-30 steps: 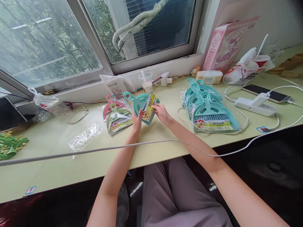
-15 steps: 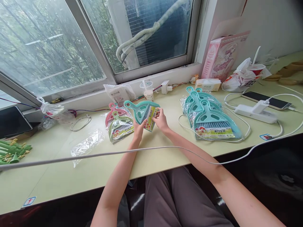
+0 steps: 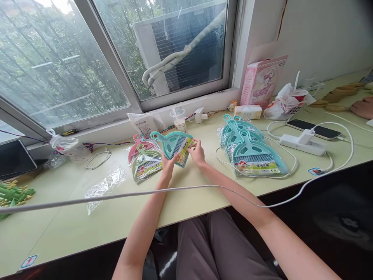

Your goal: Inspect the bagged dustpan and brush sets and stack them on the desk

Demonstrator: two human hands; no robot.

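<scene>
One teal dustpan-and-brush set (image 3: 168, 144), held raised above the pale green bench (image 3: 201, 200), in front of the window. Smooth plastic pan, flared in outline, with cut-out openings and a ring-ended handle directed to the upper left. Grey-blue bristles along the broad side, beneath a slanting printed card (image 3: 184, 151) in yellow and green with small red figures. Whole set tilted, broad side toward the lower right.

Position relative to the hands: between the two, with the left hand (image 3: 168, 165) below, at the lower edge, and the right hand (image 3: 198, 153) at the right-hand edge of the card. Left hand partly closed, gripping the set between thumb and fingers. Right hand nearly closed, with bent fingers and thumb pinching the card side of the set.

To the left, just beside the held set: a pink set (image 3: 137, 148) behind a green set (image 3: 145, 162), both in clear film. Farther left, a crumpled clear wrapper (image 3: 106, 184). To the right, well apart: overlapping wrapped teal sets (image 3: 253, 149), partly ringed by a white cable (image 3: 295, 157). Behind, near the sill: a lidded plastic cup (image 3: 178, 121) with a straw.
</scene>
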